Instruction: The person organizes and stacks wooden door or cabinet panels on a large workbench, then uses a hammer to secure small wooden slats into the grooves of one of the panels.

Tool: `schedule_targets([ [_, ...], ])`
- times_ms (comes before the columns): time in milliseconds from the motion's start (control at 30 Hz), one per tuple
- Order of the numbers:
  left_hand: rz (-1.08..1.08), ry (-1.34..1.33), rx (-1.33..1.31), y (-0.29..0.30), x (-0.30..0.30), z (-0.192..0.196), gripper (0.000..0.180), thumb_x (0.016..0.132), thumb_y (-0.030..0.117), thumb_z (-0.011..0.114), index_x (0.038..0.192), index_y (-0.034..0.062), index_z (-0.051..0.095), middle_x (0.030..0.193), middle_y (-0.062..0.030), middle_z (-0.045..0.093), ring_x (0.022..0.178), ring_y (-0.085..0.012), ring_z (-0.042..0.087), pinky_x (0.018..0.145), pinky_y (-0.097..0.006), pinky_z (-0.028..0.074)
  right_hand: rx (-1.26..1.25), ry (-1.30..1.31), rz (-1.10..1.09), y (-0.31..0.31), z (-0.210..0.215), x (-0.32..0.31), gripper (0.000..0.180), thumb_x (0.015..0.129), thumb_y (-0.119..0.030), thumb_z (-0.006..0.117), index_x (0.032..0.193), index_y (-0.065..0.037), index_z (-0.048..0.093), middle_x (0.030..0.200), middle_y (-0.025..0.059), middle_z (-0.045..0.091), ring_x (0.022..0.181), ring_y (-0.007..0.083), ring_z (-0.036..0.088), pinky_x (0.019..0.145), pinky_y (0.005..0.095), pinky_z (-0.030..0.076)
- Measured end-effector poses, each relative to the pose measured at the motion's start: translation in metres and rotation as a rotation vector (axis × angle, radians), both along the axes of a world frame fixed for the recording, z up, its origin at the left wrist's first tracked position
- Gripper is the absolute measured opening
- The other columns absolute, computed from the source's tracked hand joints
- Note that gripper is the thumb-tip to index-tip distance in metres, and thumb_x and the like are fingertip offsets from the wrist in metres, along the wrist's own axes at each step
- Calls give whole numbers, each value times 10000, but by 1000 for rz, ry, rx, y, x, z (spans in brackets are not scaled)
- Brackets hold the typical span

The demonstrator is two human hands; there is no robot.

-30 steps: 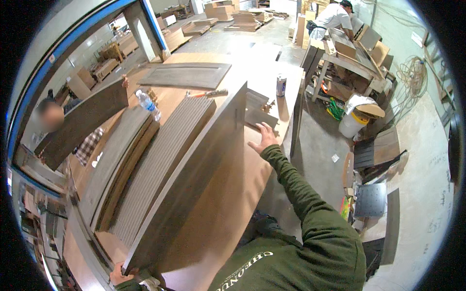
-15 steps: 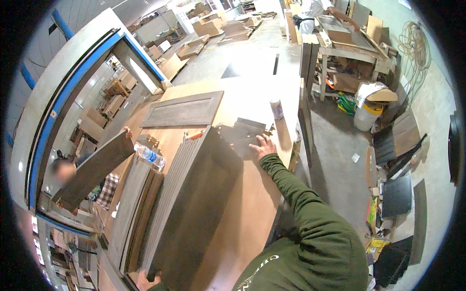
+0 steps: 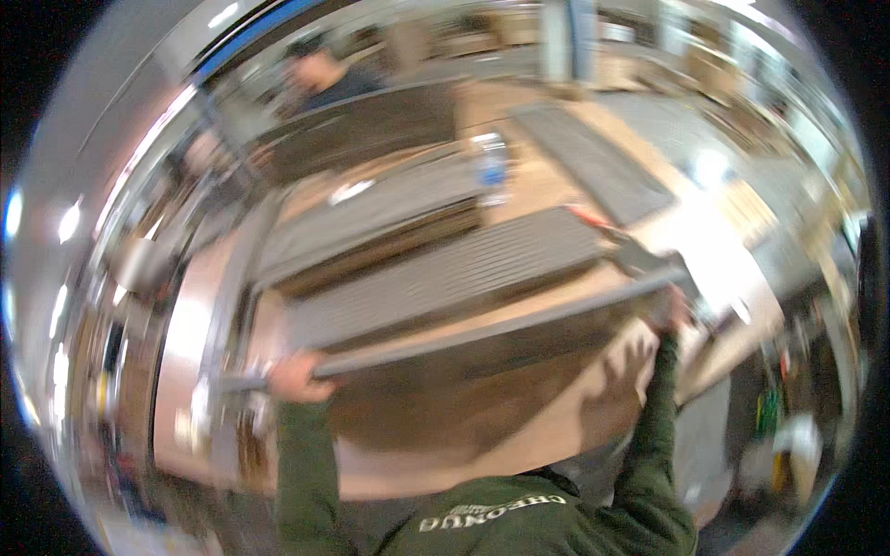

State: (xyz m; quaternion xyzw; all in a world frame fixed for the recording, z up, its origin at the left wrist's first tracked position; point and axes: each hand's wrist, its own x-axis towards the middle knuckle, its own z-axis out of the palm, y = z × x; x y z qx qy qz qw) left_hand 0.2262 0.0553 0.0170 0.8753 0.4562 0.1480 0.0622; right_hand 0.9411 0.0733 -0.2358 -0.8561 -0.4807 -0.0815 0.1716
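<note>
We stand at the near side of a wide light-wood table point(image 3: 556, 435), and the largest thing on it is the long grey panel point(image 3: 482, 347) we hold on edge across the near part, its top rail running from lower left up to the right. It looks stiff and flat, probably heavy enough to need both ends carried, with a smooth face that could slip, so the end edges seem the sound places to grip. Beyond it lie stacks of similar grey panels point(image 3: 445, 273), and another person holds a dark panel point(image 3: 371, 134) at the far side. A water bottle point(image 3: 491, 162) stands among the stacks. Our left hand point(image 3: 295, 378) wraps its fingers closed over the panel's left end; our right hand point(image 3: 669, 310) clasps the right end, though blur hides the fingers.
</note>
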Motion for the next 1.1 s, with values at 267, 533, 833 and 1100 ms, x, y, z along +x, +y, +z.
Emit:
schedule_targets([
  [267,417,-65,546,-85,70,-50,194,486,162,596,677,177,569,652,-2,492,633,-214,496,596,-359,363,140,142,2,4,-15,32,554,751,-344,603,1232,-142,418,1301,104,356,1152,292,372,939,493,348],
  [533,287,-94,252,-156,98,-150,260,512,230,642,743,164,543,740,-9,461,734,-204,499,592,-355,397,709,1757,-279,-157,-111,-76,630,785,-387,564,1285,-81,332,1275,133,378,1120,314,410,898,509,381],
  [833,108,-187,-292,-79,46,-133,565,642,460,684,1056,94,563,1090,-143,537,1000,-298,519,857,-421,418,729,2013,-131,-236,-20,-277,381,826,-283,504,1064,10,556,1026,114,591,956,268,546,838,407,442],
  [1100,78,-52,-88,16,68,-229,735,573,510,720,1080,28,493,1082,-158,516,1013,-320,487,888,-435,381,729,1869,-510,-272,-37,-321,468,786,-326,641,1086,21,551,1062,96,574,969,219,529,840,338,438],
])
